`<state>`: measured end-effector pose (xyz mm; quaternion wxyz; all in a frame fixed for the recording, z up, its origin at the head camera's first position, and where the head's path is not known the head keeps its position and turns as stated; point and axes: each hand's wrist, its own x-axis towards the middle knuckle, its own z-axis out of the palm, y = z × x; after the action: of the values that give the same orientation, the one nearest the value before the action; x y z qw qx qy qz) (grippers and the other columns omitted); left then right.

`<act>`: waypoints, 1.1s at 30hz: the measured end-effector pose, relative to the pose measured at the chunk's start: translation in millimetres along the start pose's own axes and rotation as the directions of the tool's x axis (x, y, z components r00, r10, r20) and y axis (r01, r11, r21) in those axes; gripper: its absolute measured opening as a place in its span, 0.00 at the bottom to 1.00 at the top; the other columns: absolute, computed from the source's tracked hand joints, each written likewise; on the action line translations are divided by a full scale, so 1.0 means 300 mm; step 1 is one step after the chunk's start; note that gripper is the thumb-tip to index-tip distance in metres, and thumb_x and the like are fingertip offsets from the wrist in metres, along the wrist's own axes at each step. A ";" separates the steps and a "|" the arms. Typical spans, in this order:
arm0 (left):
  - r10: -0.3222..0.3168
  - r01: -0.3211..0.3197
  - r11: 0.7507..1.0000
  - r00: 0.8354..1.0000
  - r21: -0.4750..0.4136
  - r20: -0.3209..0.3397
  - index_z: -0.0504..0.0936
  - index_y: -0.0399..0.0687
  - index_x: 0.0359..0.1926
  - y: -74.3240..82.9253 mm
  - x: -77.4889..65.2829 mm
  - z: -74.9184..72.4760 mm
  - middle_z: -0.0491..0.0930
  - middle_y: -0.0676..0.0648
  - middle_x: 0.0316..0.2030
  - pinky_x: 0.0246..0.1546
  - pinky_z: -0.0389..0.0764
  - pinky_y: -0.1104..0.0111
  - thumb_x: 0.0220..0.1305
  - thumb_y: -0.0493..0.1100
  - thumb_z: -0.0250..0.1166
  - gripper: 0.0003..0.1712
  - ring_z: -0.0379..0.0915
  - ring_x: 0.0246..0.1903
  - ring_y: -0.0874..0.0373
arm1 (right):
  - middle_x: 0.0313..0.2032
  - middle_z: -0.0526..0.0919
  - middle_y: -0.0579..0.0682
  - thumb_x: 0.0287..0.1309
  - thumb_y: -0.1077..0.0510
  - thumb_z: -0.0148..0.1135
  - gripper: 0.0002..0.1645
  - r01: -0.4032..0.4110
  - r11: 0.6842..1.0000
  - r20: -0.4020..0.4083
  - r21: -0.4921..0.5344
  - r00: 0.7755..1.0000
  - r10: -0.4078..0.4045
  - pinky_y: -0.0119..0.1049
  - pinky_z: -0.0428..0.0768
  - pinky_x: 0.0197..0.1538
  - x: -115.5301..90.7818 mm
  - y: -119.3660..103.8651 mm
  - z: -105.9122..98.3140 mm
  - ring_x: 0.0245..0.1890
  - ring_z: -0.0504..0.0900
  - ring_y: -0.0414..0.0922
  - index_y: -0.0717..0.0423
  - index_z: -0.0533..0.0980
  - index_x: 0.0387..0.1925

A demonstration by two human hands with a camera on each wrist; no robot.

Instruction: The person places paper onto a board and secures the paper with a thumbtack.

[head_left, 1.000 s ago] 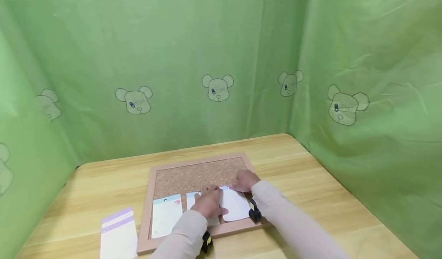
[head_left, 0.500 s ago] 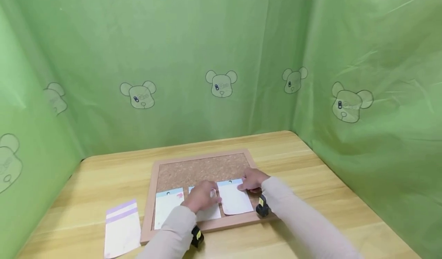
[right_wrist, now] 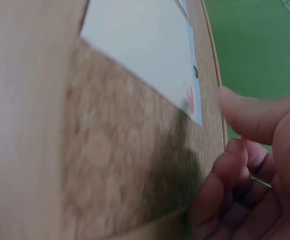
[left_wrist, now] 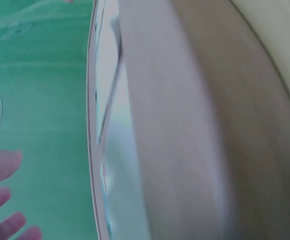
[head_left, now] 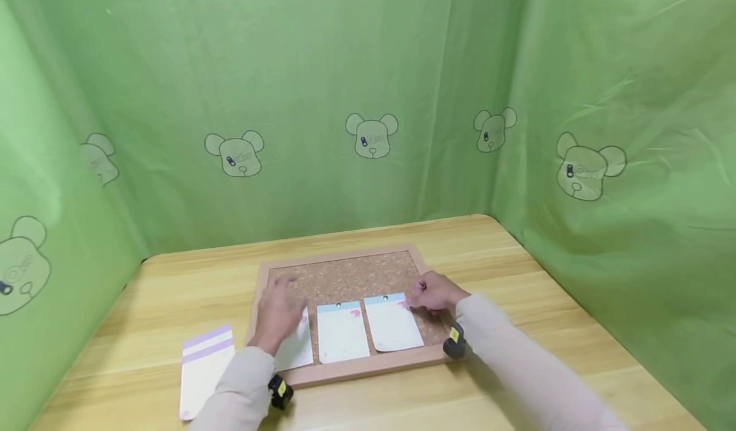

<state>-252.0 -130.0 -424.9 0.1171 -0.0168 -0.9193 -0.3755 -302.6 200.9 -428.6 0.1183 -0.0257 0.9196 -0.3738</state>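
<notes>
Right card [head_left: 393,325]: white, blue strip along the far edge bearing a small round stud, pink print at the far right corner; lies on the right part of the corkboard [head_left: 351,274], toward its near side. Middle card [head_left: 342,335]: same pattern, stud on the blue strip, just left of the right card. Left card [head_left: 296,348]: white, lying left of the middle card, partly hidden behind the left hand.

Right hand [head_left: 435,292]: beside the right card's far right corner, fingers loosely curled, thumb apart from them, holding nothing. Left hand [head_left: 278,313]: raised over the board's left part, fingers wide apart, holding nothing.

Frame [head_left: 368,365]: pinkish wood, around the cork. Loose sheet [head_left: 201,380]: white, two purple bands, on the table [head_left: 391,399], left of the board. Sleeves [head_left: 517,354]: pale, one black unit [head_left: 454,341] at each wrist. Curtain [head_left: 299,67]: green, bear-head prints, far side and both flanks.
</notes>
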 end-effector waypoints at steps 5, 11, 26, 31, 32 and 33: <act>-0.064 0.064 0.998 0.996 -0.001 -0.067 0.65 0.39 0.66 -0.055 -0.001 -0.074 0.61 0.32 0.65 0.62 0.60 0.40 0.62 0.42 0.66 0.34 0.59 0.62 0.32 | 0.21 0.72 0.48 0.56 0.54 0.69 0.18 0.049 0.998 -0.057 -0.031 0.997 -0.050 0.32 0.70 0.21 -0.018 0.024 -0.030 0.19 0.71 0.42 0.55 0.70 0.21; -0.135 0.135 0.989 0.991 0.063 -0.016 0.60 0.36 0.69 -0.134 -0.023 -0.149 0.55 0.28 0.67 0.63 0.56 0.39 0.65 0.44 0.61 0.36 0.54 0.63 0.29 | 0.21 0.73 0.48 0.56 0.55 0.69 0.16 0.078 0.993 -0.116 -0.088 0.989 -0.088 0.33 0.71 0.25 -0.042 0.063 -0.070 0.23 0.72 0.43 0.56 0.72 0.22; -0.326 0.296 0.936 0.932 0.189 0.157 0.49 0.35 0.72 -0.299 -0.111 -0.296 0.56 0.17 0.57 0.40 0.72 0.37 0.61 0.52 0.67 0.50 0.60 0.49 0.22 | 0.22 0.75 0.49 0.55 0.57 0.67 0.13 0.022 0.989 -0.095 -0.148 0.995 -0.036 0.36 0.73 0.27 -0.091 0.208 -0.165 0.23 0.73 0.45 0.56 0.71 0.25; -0.393 0.338 0.904 0.897 0.261 0.201 0.48 0.30 0.69 -0.332 -0.122 -0.331 0.64 0.17 0.48 0.37 0.72 0.40 0.56 0.54 0.69 0.54 0.65 0.43 0.25 | 0.22 0.76 0.49 0.54 0.58 0.68 0.13 0.003 0.992 -0.057 -0.125 0.998 -0.011 0.35 0.73 0.25 -0.090 0.254 -0.192 0.22 0.73 0.44 0.57 0.71 0.25; -0.403 0.341 0.898 0.892 0.279 0.206 0.48 0.30 0.68 -0.336 -0.122 -0.336 0.64 0.17 0.48 0.39 0.71 0.38 0.56 0.55 0.70 0.55 0.65 0.43 0.25 | 0.22 0.76 0.49 0.54 0.58 0.69 0.13 0.001 0.992 -0.053 -0.125 0.999 -0.008 0.35 0.73 0.25 -0.090 0.261 -0.197 0.22 0.73 0.44 0.57 0.72 0.25; -0.414 0.347 0.891 0.885 0.292 0.212 0.48 0.30 0.68 -0.340 -0.123 -0.340 0.64 0.17 0.48 0.41 0.70 0.36 0.55 0.56 0.70 0.56 0.64 0.44 0.24 | 0.23 0.77 0.50 0.54 0.58 0.68 0.13 0.001 0.993 -0.045 -0.122 0.999 -0.006 0.35 0.73 0.26 -0.092 0.266 -0.202 0.23 0.73 0.44 0.57 0.72 0.25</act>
<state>-207.5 -271.9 -432.8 -0.0837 0.1292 -0.9509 -0.2687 -286.9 303.2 -436.6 0.0948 -0.0259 0.9431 -0.3178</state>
